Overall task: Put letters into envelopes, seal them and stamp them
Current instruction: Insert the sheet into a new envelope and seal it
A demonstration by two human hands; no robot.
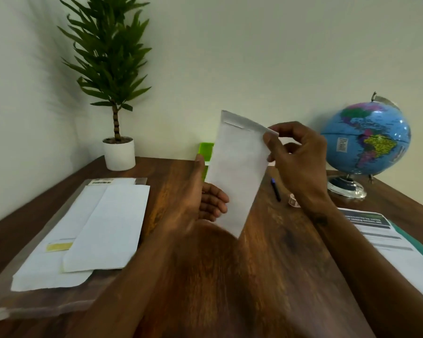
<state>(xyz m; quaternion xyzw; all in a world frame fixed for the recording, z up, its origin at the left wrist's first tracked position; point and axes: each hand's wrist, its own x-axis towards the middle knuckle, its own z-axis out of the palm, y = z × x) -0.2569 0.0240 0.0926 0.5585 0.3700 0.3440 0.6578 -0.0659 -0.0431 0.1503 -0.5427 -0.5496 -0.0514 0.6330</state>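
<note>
A white envelope (238, 172) is held upright above the wooden desk (266, 264), its flap folded at the top. My left hand (205, 198) grips its lower left edge, thumb in front and fingers curled behind. My right hand (296, 154) pinches the envelope's top right corner at the flap. A stack of more white envelopes (88, 230) lies on a clear plastic sleeve at the left. Printed letter sheets (388, 237) lie at the right edge.
A potted plant (119, 152) stands at the back left and a globe (366, 140) at the back right. A green box (205, 152) is partly hidden behind the envelope. A dark pen (276, 190) and a small clear object (293, 200) lie under my right hand.
</note>
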